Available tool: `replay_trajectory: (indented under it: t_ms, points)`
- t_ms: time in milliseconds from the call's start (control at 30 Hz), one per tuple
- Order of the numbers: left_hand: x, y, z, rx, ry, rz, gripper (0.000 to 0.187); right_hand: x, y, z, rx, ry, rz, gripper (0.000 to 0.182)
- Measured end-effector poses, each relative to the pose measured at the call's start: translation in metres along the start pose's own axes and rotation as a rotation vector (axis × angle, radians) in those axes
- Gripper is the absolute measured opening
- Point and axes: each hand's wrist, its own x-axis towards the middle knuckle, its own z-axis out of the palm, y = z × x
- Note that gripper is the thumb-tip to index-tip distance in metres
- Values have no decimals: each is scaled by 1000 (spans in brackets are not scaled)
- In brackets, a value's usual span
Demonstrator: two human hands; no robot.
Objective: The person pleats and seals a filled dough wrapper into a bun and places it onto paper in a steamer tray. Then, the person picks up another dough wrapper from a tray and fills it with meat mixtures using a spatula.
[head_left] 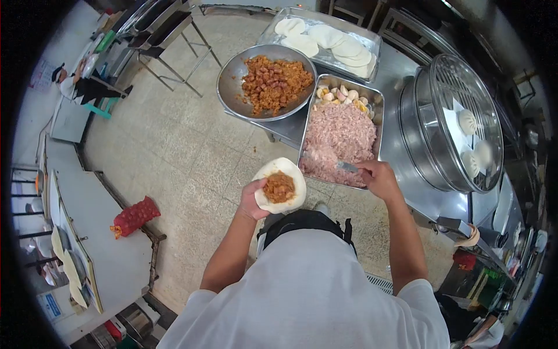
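Left hand: the left hand [251, 200] was cupped under a round dough wrapper [281, 185], fingers curled along its lower-left edge, holding it flat and open.
Wrapper: it lay on the left palm, in front of the person's chest and over the floor, just short of the table edge.
Filling on wrapper: a mound of brown filling [279, 187] sat in the middle of the wrapper, with a bare white rim all around.
Right hand: the right hand [379, 178] was closed on the handle of a metal utensil [347, 167], whose tip was dug into the pink minced meat.
Meat tray: the steel tray [340, 134] held the mince, with pale chunks heaped at its far end; the right hand rested over its near right corner.
Spacing: wrapper and utensil were near but apart, the wrapper to the left of the tray.
Bowl: a round bowl [232, 78] of brown filling stood beyond the wrapper.
Steamer: a steamer [447, 119] with white buns stood right of the tray.
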Motion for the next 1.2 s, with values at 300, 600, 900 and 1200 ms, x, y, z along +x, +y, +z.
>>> replay_trajectory:
  t_ms: [300, 600, 900, 1200]
  points:
    - [24, -11, 11, -35, 2, -173, 66, -33, -24, -11, -125, 343, 78, 20]
    - [69, 10, 40, 82, 17, -198, 63, -41, -70, -9, -142, 462, 8, 26]
    - [75, 12, 91, -83, -169, 5, 60, -30, -117, 27, -122, 508, -152, 33]
    - [82, 34, 99, 79, -122, 95, 60, -32, -131, 12, -114, 469, -151, 30]
